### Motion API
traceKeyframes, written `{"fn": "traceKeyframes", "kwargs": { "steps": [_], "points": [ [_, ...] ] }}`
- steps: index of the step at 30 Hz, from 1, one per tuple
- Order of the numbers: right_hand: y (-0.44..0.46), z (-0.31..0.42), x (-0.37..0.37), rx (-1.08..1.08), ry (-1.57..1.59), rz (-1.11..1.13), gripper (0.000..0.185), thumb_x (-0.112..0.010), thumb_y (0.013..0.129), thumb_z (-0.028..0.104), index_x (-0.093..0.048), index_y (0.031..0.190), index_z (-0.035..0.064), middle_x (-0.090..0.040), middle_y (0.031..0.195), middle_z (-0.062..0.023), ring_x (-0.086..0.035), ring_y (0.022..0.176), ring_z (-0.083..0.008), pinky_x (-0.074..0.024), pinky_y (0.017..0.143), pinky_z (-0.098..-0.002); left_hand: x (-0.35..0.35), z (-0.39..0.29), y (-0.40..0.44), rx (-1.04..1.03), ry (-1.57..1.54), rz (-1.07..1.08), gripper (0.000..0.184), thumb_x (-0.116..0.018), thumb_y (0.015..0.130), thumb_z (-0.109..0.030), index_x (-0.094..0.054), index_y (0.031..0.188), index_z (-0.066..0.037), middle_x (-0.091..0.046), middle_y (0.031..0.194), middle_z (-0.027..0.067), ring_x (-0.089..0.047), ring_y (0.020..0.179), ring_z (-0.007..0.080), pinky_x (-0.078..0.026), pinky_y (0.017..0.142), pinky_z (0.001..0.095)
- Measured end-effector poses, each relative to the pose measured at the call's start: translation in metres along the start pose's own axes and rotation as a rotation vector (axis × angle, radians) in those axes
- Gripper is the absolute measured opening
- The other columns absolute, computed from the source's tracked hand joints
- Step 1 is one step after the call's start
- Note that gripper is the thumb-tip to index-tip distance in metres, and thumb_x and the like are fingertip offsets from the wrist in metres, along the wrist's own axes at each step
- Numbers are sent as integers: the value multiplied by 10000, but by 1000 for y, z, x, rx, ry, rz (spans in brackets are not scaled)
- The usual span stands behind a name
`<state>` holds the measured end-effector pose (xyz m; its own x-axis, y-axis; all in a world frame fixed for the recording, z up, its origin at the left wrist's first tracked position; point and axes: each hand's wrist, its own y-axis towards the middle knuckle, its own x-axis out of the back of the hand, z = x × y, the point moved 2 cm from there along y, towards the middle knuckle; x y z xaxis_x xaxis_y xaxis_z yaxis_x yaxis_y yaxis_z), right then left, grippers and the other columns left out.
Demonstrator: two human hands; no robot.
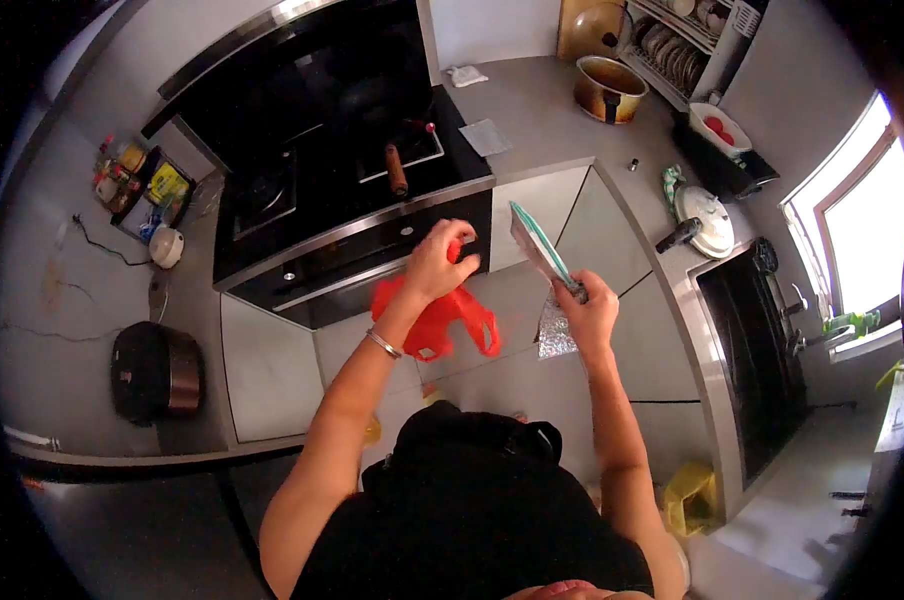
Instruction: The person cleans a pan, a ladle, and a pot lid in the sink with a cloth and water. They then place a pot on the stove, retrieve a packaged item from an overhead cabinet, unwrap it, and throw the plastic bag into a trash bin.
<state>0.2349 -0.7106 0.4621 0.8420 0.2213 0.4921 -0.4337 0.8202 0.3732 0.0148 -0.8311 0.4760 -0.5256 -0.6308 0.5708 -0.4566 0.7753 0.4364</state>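
My left hand [438, 265] is closed on a red plastic bag [430, 322], which hangs below it with its handles loose. Part of the red plastic shows between my thumb and fingers. In my right hand [592, 308] is a silver zip bag [557, 333] with a teal strip along its top edge, gripped near one end and tilted. The two bags are apart, both in the air in front of the stove and the white cabinets. What either bag contains, if anything, is hidden.
The black stove [332, 150] carries a wooden-handled utensil [396, 170]. A large pot [610, 90] stands on the back counter, a white lid [705, 222] lies near the sink [757, 350], and a rice cooker [157, 370] sits at left. On the floor is a yellow bag [692, 498].
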Motion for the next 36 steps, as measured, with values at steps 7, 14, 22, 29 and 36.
{"fn": "traceKeyframes", "kwargs": {
  "steps": [7, 14, 22, 29, 36],
  "points": [
    [-24, 1, -14, 201, -150, -164, 169, -718, 659, 120, -613, 780, 66, -566, 672, -80, -574, 608, -260, -444, 536, -349, -57, -15, 13, 242, -185, 178, 375, -644, 829, -333, -623, 691, 15, -549, 542, 88, -482, 494, 151, -396, 513, 314],
    [-40, -22, -10, -99, 49, -16, 300, -719, 734, 167, -591, 972, 36, -617, 794, -108, -618, 723, -205, -470, 615, -307, -66, -14, 10, 137, -402, 299, 242, -612, 849, -217, -666, 811, 15, -625, 656, 141, -586, 584, 227, -461, 585, 321],
    [-43, -16, 45, -613, 1444, 293, 447, -646, 813, 113, -467, 1199, -23, -593, 1086, -109, -583, 997, -229, -448, 895, -389, -63, -17, 4, 54, 147, 266, 264, -632, 735, -300, -628, 723, -37, -632, 751, 149, -608, 724, 332, -475, 640, 408],
    [-40, -35, -13, -594, 1535, 217, 321, -540, 906, 126, -424, 1199, 63, -538, 1157, -87, -549, 1040, -241, -445, 904, -445, -73, -31, -3, 21, 105, 331, 211, -627, 713, -251, -648, 761, -47, -629, 798, 184, -599, 775, 382, -468, 663, 454],
    [-40, -45, -22, -536, 1409, 6, 310, -469, 943, 125, -331, 1220, 114, -505, 1131, -83, -571, 990, -229, -536, 773, -418, -77, -36, -1, -46, 284, 377, 238, -631, 707, -232, -611, 709, 5, -614, 799, 209, -594, 788, 393, -473, 693, 465]
  ]
}}
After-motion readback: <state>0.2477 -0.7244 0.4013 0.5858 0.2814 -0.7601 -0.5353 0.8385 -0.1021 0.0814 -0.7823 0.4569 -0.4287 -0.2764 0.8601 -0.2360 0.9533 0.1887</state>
